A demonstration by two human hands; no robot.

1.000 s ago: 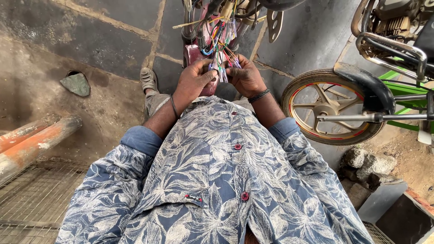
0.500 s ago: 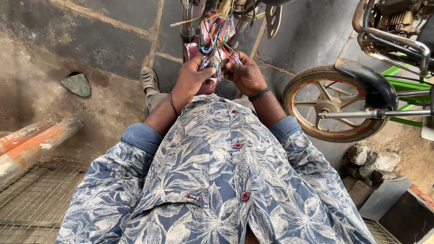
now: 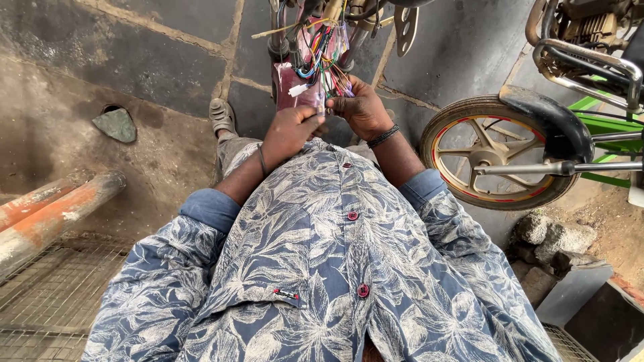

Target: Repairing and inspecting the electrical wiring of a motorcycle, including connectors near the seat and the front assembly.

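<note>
Two hands are meeting at the wire bundle [image 3: 320, 57], right in front of your chest. Your left hand [image 3: 290, 131] is pinching something small at the bundle's lower end, fingers closed together, tho I can't tell exactly which wire or plug it's on. Your right hand [image 3: 362, 107] is curling round the strands from the other side, fingers closed on them, w/ a dark wristband just behind. Bundle's long axis is running straight away from you, hanging down from the motorbike frame [image 3: 349, 13] toward your hands, so its loose ends are lying between both grips; left hand is sitting a touch nearer them. Wires are thin, flexible, plastic-coated: red, blue, green, yellow, plus a small white connector [image 3: 298, 89] against a maroon panel [image 3: 292, 94]. Spoked wheel [image 3: 500, 153] w/ red-trimmed rim is standing to your right, well apart, & rusty orange pipes [image 3: 57, 208] are lying on your left
</note>
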